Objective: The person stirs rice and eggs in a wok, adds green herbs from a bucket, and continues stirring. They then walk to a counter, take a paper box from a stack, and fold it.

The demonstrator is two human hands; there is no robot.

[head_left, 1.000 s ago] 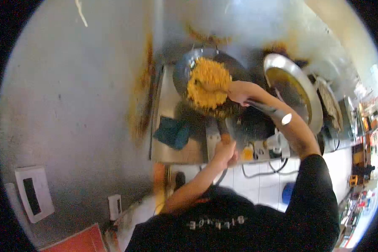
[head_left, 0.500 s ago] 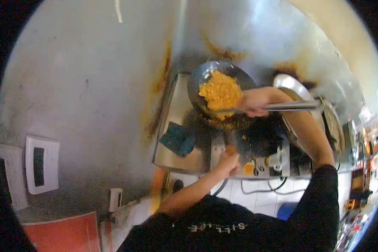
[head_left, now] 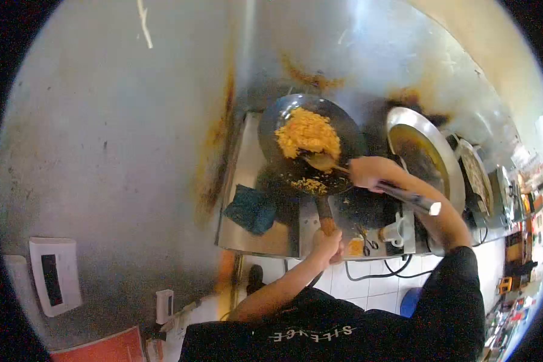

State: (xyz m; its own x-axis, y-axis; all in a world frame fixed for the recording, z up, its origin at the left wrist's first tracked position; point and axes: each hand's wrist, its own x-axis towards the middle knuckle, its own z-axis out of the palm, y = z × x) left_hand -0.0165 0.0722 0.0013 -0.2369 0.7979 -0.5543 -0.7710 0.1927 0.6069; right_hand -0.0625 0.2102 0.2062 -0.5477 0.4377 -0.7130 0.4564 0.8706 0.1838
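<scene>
A dark wok [head_left: 350, 133] holds a mound of orange-yellow food [head_left: 308, 134], with smaller bits scattered nearer its handle. My left hand [head_left: 328, 246] is closed around the wooden end of the wok handle [head_left: 324, 211]. Above the wok's right side, my right hand [head_left: 368, 173] grips a long-handled ladle [head_left: 409, 197]. The ladle's bowl rests inside the wok at the lower edge of the mound, and its metal handle end points to the lower right.
A dark teal cloth [head_left: 251, 209] lies on the metal counter left of the wok. To the right stand a large pan with liquid [head_left: 417, 158] and another pan [head_left: 476, 172]. A white cup [head_left: 393, 232] and scissors [head_left: 368, 242] are near the front edge.
My right hand and the ladle have shifted, and the ladle handle now slants downward to the right. The food sits more compactly toward the back of the wok, uncovering dark metal nearer the handle.
</scene>
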